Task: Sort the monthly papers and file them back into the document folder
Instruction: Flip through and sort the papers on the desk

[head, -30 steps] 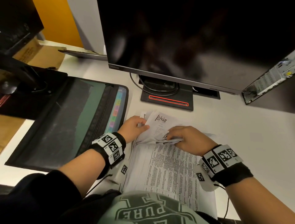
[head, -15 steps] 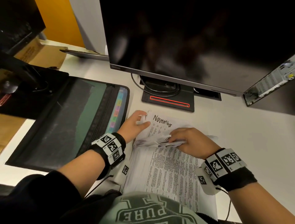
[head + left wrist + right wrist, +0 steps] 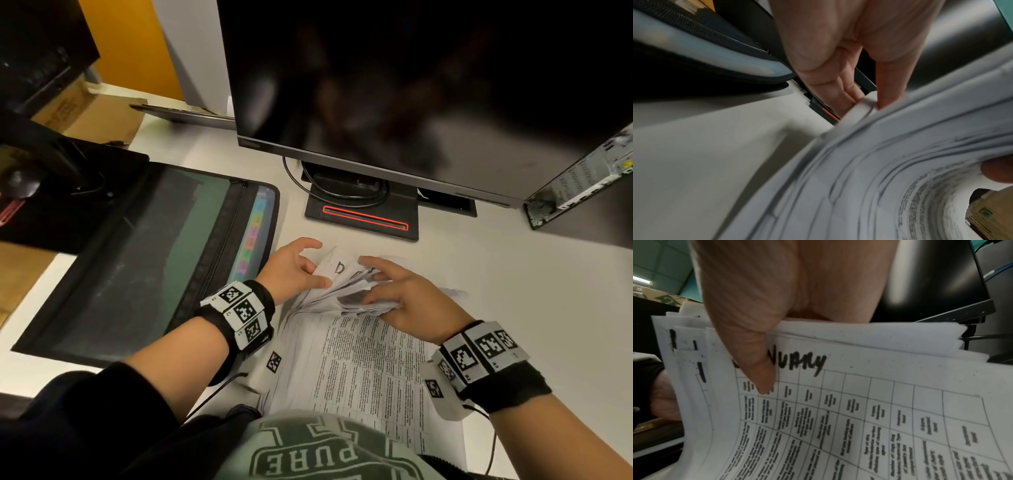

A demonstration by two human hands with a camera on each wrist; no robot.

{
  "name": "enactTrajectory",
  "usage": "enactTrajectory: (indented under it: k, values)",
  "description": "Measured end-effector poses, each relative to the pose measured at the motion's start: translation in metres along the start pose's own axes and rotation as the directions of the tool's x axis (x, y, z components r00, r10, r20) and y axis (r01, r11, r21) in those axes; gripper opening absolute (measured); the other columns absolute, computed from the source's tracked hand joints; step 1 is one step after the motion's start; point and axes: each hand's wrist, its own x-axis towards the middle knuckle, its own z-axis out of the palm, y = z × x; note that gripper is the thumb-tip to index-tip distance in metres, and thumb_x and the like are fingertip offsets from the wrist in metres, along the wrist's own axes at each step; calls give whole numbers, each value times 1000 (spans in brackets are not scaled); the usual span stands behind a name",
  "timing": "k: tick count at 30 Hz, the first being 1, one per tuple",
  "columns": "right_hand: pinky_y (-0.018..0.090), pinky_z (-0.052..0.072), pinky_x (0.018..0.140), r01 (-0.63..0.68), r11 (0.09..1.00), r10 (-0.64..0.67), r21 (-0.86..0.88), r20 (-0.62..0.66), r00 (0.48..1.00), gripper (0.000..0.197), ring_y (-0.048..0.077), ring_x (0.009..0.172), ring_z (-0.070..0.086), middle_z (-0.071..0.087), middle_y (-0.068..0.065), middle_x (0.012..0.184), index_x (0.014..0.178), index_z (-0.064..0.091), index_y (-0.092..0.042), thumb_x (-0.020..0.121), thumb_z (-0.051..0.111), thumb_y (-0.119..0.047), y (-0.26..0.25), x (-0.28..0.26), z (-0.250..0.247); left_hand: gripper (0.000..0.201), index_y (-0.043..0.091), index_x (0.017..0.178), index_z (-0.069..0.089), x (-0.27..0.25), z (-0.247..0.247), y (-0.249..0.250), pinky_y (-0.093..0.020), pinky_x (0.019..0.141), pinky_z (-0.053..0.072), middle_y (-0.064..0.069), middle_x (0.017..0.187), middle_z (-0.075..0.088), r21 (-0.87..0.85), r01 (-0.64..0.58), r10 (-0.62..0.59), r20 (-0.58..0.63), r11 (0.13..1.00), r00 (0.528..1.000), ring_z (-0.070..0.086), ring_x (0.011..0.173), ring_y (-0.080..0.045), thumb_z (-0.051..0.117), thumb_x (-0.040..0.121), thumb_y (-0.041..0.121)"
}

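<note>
A stack of printed monthly papers (image 3: 363,363) lies on the white desk in front of me, its far ends curled up. My left hand (image 3: 294,270) pinches the far left corner of the lifted sheets (image 3: 859,178) between thumb and fingers. My right hand (image 3: 404,294) grips the bent-back far ends, with its thumb (image 3: 760,373) pressed on a table sheet headed "January" (image 3: 859,402). Between the hands a sheet with a handwritten "D" (image 3: 339,267) shows. The black zip document folder (image 3: 137,260) lies open to the left, its coloured tabs (image 3: 252,233) beside my left hand.
A dark monitor (image 3: 411,85) stands just behind the papers on a black base with a red line (image 3: 363,216) and cables. A computer case (image 3: 582,185) is at the far right. A cardboard box (image 3: 85,109) and black equipment (image 3: 51,171) crowd the far left.
The sheets have been flipped through: one headed October showed first, then November, now one starting with D. The left hand has shifted slightly along the corner; the right still holds the bent ends.
</note>
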Motion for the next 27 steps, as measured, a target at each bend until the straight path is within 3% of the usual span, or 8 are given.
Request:
enactTrajectory:
  k: [4,8,11,14,16,20,23,27]
  values:
    - [27,44,97,38,999,-38,-8,-19,999,32,6,117,47,28,-21,139,95,75,-19,73,65,2,2,-4,3,54,16,118,58,3,1,-2,-23,73,47,0,73,67,58,-13,12,22,998,1000,61,66,-7,81,70,14]
    - [28,43,99,20,1000,-20,3,-32,999,31,5,117,49,37,-19,136,97,74,-18,74,65,0,4,-5,3,38,23,114,55,3,1,-5,-23,78,44,0,76,60,21,-26,27,-63,999,998,57,77,-11,73,80,19]
    - [29,41,102,-25,1000,25,-2,-3,1000,29,11,122,51,45,-9,140,100,73,-18,77,65,-2,3,-6,5,48,25,117,39,2,1,-6,-31,84,47,-2,104,54,23,-87,89,-127,996,988,56,86,-13,64,83,3]
    - [27,40,102,-32,999,32,-1,7,999,31,11,123,50,46,-5,141,101,73,-19,77,64,-2,3,-6,5,53,26,109,36,-1,-1,-7,-31,83,50,5,114,42,71,-176,187,-204,982,961,50,85,1,52,79,-15]
    - [21,36,101,-30,1000,30,-5,7,1000,32,5,122,47,48,-5,140,101,73,-20,76,64,-2,4,-5,6,52,32,95,43,0,-3,-9,-29,76,51,3,117,42,108,-189,207,-182,976,961,58,88,-12,49,78,-17]
    - [13,30,98,-44,999,44,-17,5,999,33,-4,115,42,51,-6,136,104,72,-20,76,64,-2,3,-5,5,35,30,93,53,1,-3,-12,-28,88,44,3,110,54,148,-167,182,-92,975,979,54,96,-17,59,83,-3]
    - [16,34,97,-48,998,49,-31,11,999,33,5,116,50,53,-6,133,104,72,-21,77,65,-4,3,-6,4,21,27,98,53,0,2,-10,-25,87,40,3,113,58,119,-129,138,-69,984,988,52,104,-12,66,85,17]
    - [24,42,94,-42,998,43,-40,0,999,32,12,110,56,57,-6,127,103,72,-21,75,60,-13,1,-8,2,22,15,98,62,2,4,-14,-23,88,40,0,108,62,188,-45,54,-48,981,997,54,101,-12,73,80,20]
